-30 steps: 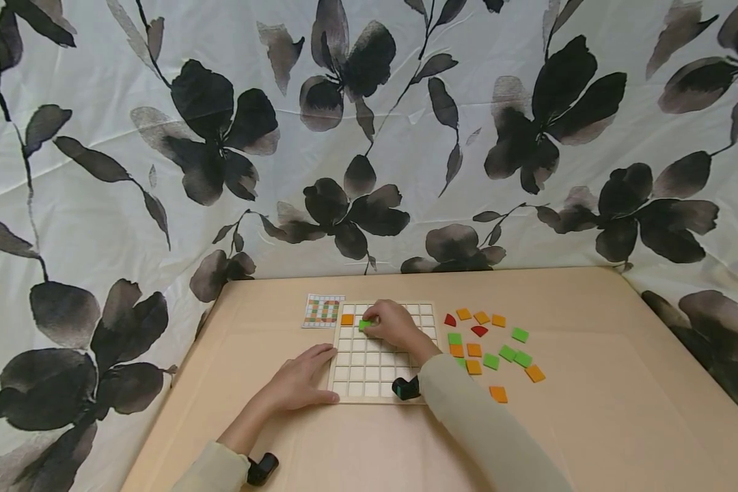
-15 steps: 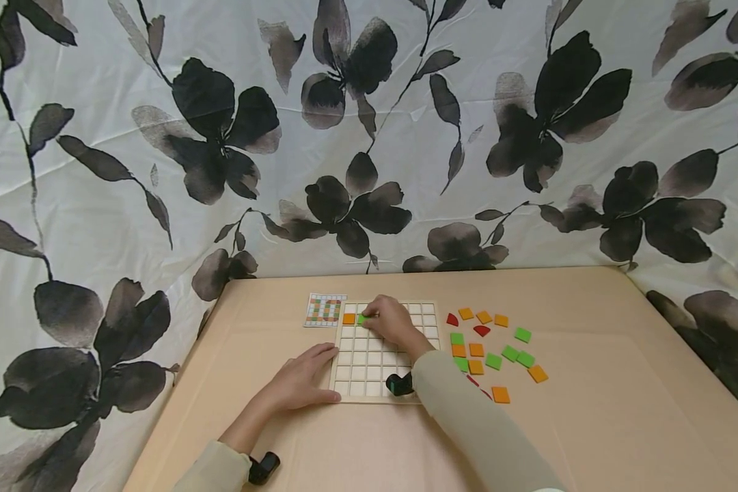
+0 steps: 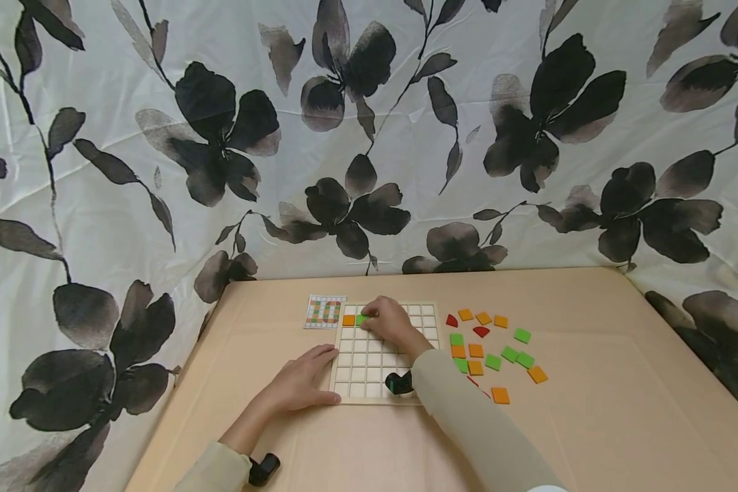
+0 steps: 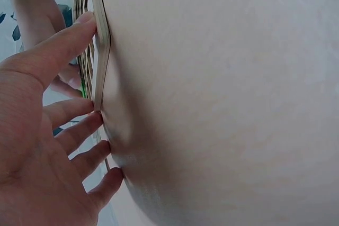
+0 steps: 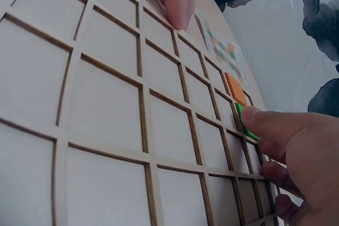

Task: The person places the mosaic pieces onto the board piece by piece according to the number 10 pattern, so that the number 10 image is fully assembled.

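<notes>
A wooden grid board [image 3: 357, 376] of square cells lies on the table. My right hand [image 3: 392, 322] is over its upper rows, with fingers and thumb on a green square tile [image 3: 359, 319]. In the right wrist view the thumb lies on the green tile [image 5: 243, 120], which sits at a cell beside an orange tile [image 5: 235, 88]. The fingertips behind the tile are partly hidden. My left hand [image 3: 301, 383] rests along the board's left edge. The left wrist view shows its spread fingers [image 4: 79, 133] and thumb touching the board's side.
A small pattern card [image 3: 324, 312] with coloured squares lies at the board's upper left. Right of the board are several loose orange tiles [image 3: 500, 395], green tiles [image 3: 493, 362] and red quarter-round pieces [image 3: 481, 332]. A floral cloth [image 3: 357, 137] hangs behind the table.
My right hand has shifted slightly up and left, bringing the green tile to the cell beside the orange one. Over the last half second it has barely moved. The left hand stays put.
</notes>
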### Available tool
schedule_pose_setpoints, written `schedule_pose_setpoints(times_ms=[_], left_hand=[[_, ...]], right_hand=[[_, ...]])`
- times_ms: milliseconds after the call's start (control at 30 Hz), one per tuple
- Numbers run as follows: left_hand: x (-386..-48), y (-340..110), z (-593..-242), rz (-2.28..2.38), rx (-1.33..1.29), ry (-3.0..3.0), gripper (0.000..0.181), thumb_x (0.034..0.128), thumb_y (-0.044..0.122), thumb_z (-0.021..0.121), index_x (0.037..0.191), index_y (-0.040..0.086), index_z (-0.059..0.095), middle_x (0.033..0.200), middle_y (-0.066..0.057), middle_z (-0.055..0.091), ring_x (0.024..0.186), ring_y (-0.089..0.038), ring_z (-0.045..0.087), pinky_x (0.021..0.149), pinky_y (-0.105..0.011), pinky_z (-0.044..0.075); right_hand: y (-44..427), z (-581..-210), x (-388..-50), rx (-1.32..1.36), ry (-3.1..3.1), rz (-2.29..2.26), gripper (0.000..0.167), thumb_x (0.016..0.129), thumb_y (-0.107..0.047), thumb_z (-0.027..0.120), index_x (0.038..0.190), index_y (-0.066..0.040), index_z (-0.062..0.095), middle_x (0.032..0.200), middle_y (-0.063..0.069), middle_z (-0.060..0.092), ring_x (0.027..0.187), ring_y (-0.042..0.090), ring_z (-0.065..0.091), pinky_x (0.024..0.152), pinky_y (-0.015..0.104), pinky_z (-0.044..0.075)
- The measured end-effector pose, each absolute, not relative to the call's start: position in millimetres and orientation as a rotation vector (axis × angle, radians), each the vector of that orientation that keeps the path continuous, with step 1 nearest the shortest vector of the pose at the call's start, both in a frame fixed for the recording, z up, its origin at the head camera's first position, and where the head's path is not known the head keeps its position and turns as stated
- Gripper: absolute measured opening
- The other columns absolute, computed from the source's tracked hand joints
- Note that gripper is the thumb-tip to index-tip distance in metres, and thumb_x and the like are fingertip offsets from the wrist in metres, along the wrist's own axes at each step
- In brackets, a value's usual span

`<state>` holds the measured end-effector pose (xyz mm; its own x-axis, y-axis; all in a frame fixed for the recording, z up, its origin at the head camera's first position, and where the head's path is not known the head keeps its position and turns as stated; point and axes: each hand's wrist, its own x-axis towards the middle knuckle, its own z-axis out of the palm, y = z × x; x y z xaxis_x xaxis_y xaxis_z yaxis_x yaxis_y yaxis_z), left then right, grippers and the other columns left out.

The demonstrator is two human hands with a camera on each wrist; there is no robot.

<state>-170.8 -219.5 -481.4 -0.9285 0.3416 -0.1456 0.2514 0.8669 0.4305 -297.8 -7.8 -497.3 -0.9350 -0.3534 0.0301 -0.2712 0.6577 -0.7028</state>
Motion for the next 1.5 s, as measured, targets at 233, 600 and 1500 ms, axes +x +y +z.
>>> schedule_pose_setpoints(times_ms=[233,600,1500], left_hand=[[-173,-218,-480,0.596,0.454,2.822,0.087,0.0732,0.052,0.079,0.145,0.015,0.045,0.153,-0.004,0.039,0.141,-0.028,0.038,0.102,-0.059,0.038],[-172,-220,-480,0.619,0.462,2.828,0.086,0.0739,0.049,0.079,0.144,0.012,0.045,0.152,-0.005,0.04,0.14,-0.028,0.039,0.102,-0.058,0.038],[-172,-217,-482,0.612,0.459,2.846,0.088,0.0723,0.051,0.079,0.144,0.013,0.046,0.152,-0.004,0.041,0.14,-0.028,0.04,0.104,-0.059,0.038]], right_hand=[[4,-493,-300,-0.559,2.639,-1.271,0.023,0.085,-0.017,0.075,0.106,-0.009,0.073,0.101,0.004,0.066,0.088,0.017,0.059,0.08,0.034,0.051],[30,-484,-296,-0.579,2.598,-1.299,0.017,0.085,-0.015,0.074,0.101,-0.011,0.074,0.098,0.002,0.067,0.084,0.018,0.055,0.073,0.029,0.048],[118,-474,-283,-0.419,2.732,-1.232,0.022,0.086,-0.018,0.073,0.106,-0.008,0.073,0.097,0.005,0.066,0.082,0.021,0.05,0.068,0.028,0.045]])
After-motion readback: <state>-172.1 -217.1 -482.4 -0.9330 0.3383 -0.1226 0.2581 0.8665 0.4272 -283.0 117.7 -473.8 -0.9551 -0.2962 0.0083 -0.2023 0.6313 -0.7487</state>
